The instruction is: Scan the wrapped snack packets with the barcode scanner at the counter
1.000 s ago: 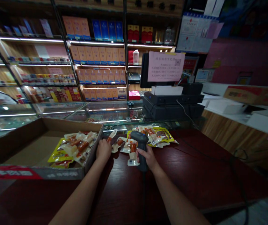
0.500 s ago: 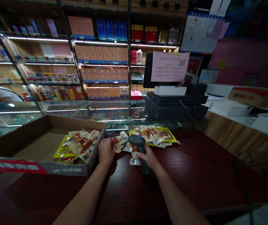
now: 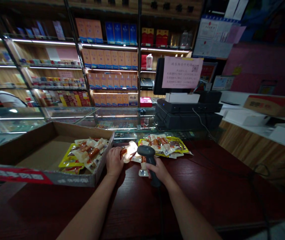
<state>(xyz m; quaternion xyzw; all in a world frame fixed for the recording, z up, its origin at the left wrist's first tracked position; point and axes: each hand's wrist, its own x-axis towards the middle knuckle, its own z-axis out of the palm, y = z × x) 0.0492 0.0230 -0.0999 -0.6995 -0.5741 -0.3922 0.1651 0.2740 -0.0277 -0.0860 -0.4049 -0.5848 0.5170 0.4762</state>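
Observation:
My right hand [image 3: 158,170] is wrapped round the handle of a dark barcode scanner [image 3: 146,150], its head pointing left. Bright light falls from it onto a packaged sausage [image 3: 130,152] in clear wrapping, which my left hand [image 3: 115,161] grips by its near end, right of the box wall. Another clear packet [image 3: 143,170] lies on the table, partly hidden behind the scanner. Behind the scanner is a pile of snack packets [image 3: 163,143], yellow and clear. More sausage packets [image 3: 90,151] and yellow bags lie in the right part of an open cardboard box [image 3: 45,150].
A monitor [image 3: 158,76] with a pink notice stands on a black cash drawer [image 3: 187,120] behind the dark red table [image 3: 194,200]. Glass counters [image 3: 122,116] and stocked shelves line the back. At far left is a person [image 3: 5,96]. The scanner's cable runs down toward me.
The scanner's light has come on and now shines brightly on the packaged sausage in my left hand. Both hands stay almost where they were; the view has shifted slightly.

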